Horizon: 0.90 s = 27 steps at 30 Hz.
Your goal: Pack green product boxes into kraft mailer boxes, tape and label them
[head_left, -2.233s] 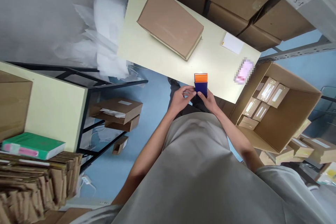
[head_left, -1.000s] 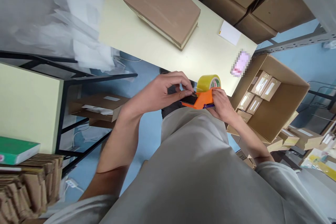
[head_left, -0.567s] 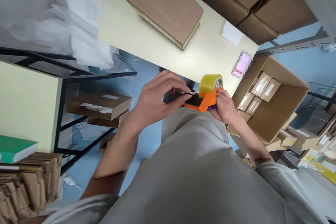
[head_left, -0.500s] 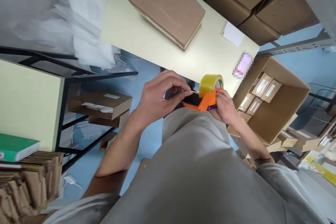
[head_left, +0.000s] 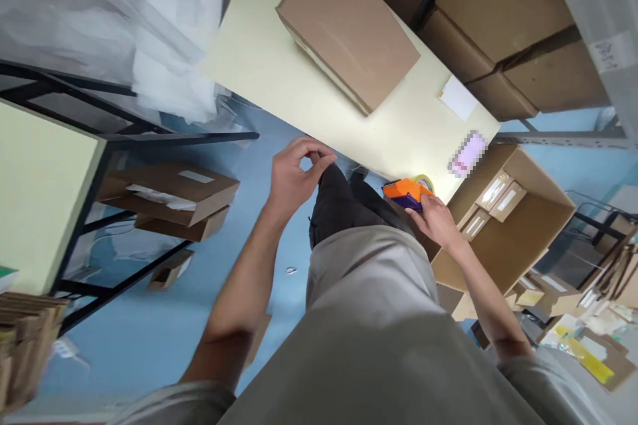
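Observation:
My right hand (head_left: 437, 220) grips an orange and purple tape dispenser (head_left: 406, 192) near the table's front edge. Part of its yellow tape roll (head_left: 425, 181) shows behind the orange body. To the left, apart from the dispenser, my left hand (head_left: 298, 176) is raised with thumb and forefinger pinched together. Whatever lies between those fingertips, if anything, is too small to make out. Beyond both hands, a closed brown cardboard box (head_left: 353, 33) rests on the pale table (head_left: 249, 60).
A white card (head_left: 457, 97) and a blurred-out pink item (head_left: 467, 154) lie on the table's right part. Right of it stands an open carton (head_left: 518, 212) with small boxes inside. Stacked cartons (head_left: 503, 0) line the back. At left is a black-framed rack (head_left: 114, 212) holding flat boxes.
My hands have moved apart: the left drew away from the dispenser, while the right carried it rightward and turned it. The view has shifted, bringing dark trouser legs into sight.

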Each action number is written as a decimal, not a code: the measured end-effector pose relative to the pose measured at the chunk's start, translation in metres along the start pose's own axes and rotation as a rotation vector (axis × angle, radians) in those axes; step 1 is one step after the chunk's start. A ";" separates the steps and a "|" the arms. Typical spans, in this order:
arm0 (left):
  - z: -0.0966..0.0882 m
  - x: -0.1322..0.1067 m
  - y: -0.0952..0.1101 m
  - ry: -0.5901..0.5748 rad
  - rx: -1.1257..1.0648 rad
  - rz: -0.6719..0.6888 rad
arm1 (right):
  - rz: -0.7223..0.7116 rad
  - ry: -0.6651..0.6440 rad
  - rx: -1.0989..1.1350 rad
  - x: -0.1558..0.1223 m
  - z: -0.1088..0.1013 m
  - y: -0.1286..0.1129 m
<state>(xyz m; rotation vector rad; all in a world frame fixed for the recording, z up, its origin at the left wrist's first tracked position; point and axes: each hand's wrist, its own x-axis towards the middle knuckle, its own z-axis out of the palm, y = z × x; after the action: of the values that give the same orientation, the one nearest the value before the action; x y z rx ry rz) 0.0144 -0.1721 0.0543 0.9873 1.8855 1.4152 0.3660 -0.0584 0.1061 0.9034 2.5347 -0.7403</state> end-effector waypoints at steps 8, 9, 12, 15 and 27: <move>0.076 0.057 -0.105 0.433 -0.176 -0.140 | 0.251 0.322 -0.267 0.088 0.049 0.005; 0.084 0.062 -0.109 0.466 -0.188 -0.124 | 0.274 0.364 -0.282 0.096 0.054 0.005; 0.099 0.074 -0.117 0.522 -0.228 -0.072 | 0.301 0.443 -0.320 0.110 0.066 0.009; 0.106 0.086 -0.124 0.537 -0.270 -0.064 | 0.285 0.464 -0.360 0.116 0.074 0.011; 0.122 0.112 -0.130 0.497 -0.270 -0.149 | 0.401 0.358 -0.257 0.130 0.083 0.003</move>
<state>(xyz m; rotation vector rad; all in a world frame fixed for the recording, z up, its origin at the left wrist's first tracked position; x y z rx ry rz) 0.0211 -0.0356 -0.1052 0.3768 1.9752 1.8847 0.2841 -0.0420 -0.0235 1.4934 2.5278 -0.1354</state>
